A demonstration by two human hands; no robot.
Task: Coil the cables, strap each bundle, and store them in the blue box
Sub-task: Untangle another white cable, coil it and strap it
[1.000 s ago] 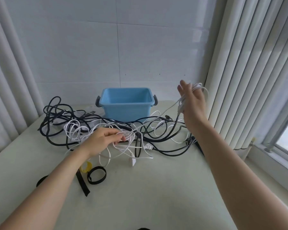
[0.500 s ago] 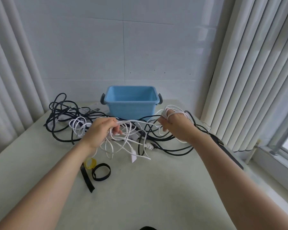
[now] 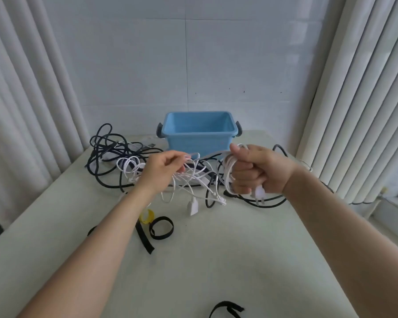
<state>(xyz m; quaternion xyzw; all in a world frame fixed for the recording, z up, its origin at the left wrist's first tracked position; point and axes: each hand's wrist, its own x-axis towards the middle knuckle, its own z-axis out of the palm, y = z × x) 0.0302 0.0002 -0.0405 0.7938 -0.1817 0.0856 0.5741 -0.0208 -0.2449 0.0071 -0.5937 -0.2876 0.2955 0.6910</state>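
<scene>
My right hand (image 3: 257, 171) is closed around a small coil of white cable (image 3: 228, 173), a white plug hanging below the fist. My left hand (image 3: 163, 169) pinches a loose strand of the same white cable (image 3: 191, 157), lifted above the table. A tangle of black cables (image 3: 110, 157) and white cables (image 3: 129, 167) lies behind and under the hands. The blue box (image 3: 199, 131) stands empty at the back, just beyond both hands. Black straps (image 3: 161, 228) and a yellow strap (image 3: 146, 215) lie near my left forearm.
Another black strap (image 3: 225, 312) lies at the table's near edge. The pale table (image 3: 193, 271) meets a tiled wall at the back. Vertical blinds hang on both sides, and a black cable trails off the right edge (image 3: 359, 203).
My right hand dropped from head height to just above the table, then turned palm toward me with the coil wrapped tighter. My left hand lifted its strand off the pile.
</scene>
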